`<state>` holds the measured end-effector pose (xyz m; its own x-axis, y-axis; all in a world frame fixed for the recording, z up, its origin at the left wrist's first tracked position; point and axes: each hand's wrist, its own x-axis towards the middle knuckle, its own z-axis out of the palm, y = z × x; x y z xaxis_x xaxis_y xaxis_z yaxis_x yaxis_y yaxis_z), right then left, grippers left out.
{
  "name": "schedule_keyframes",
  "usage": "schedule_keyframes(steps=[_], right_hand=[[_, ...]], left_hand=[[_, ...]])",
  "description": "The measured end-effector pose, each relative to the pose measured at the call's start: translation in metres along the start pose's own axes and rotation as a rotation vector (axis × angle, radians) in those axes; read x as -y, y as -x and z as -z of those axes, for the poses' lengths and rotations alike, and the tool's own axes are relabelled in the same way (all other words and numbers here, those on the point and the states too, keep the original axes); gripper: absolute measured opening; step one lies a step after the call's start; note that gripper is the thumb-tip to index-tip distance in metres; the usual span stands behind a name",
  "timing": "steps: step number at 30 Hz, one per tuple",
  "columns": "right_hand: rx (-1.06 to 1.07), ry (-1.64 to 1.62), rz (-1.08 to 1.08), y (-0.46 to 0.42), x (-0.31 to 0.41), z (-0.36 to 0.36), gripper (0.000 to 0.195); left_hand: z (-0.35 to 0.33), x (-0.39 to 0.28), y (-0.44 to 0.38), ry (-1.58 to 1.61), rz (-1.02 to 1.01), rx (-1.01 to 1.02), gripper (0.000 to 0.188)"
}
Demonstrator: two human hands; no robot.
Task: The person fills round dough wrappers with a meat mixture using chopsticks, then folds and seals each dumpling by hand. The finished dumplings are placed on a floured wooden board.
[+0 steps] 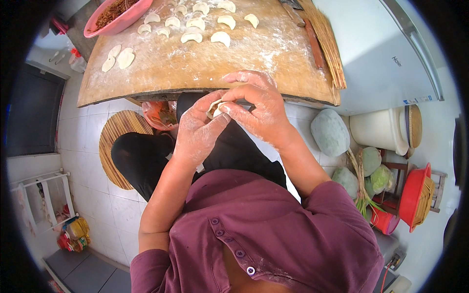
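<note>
Between my two floury hands is a partly folded dumpling (215, 109), with brown filling showing in its gap. My left hand (199, 128) cradles it from the left, thumb against the near edge. The thumb and index finger of my right hand (258, 106) pinch the wrapper's rim from the right. Both hands are just off the near edge of a floured wooden board (165, 73). On the board sit several finished crescent dumplings (195, 23) towards the far side. A few flat dough wrappers (126, 58) lie at its left, some overlapping.
A pink basin of minced filling (124, 18) stands at the board's far left corner. Along the right edge lie a straw brush (326, 40), a wooden rolling pin (313, 44) and a cleaver (292, 13). A Haier refrigerator (381, 55) is to the right, near winter melons (329, 132).
</note>
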<state>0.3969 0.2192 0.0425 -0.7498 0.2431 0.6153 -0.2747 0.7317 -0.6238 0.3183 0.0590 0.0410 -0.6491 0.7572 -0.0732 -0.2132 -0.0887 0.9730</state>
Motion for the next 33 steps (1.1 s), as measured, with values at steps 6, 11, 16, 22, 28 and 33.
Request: schedule_keyframes(steps=[6,11,16,22,28,33], right_hand=[[0.053,-0.034,0.009,-0.001,-0.004,0.006,0.019],[0.103,-0.107,-0.006,0.0,-0.006,0.008,0.012],[0.036,-0.163,-0.048,0.005,0.0,0.003,0.008],[-0.05,-0.142,-0.075,0.012,-0.003,0.0,0.019],[0.003,-0.369,-0.368,0.023,-0.008,0.01,0.038],[0.077,-0.501,-0.507,0.024,-0.009,0.016,0.03]], left_hand=[[-0.004,0.001,0.001,-0.194,-0.108,-0.011,0.045],[-0.005,0.003,0.0,-0.268,-0.106,-0.023,0.051],[-0.007,0.004,-0.001,-0.154,-0.065,-0.012,0.046],[-0.003,0.006,0.0,0.016,-0.033,-0.063,0.038],[-0.005,0.003,0.001,0.211,0.009,-0.11,0.037],[-0.008,0.004,0.001,0.234,0.002,-0.097,0.038]])
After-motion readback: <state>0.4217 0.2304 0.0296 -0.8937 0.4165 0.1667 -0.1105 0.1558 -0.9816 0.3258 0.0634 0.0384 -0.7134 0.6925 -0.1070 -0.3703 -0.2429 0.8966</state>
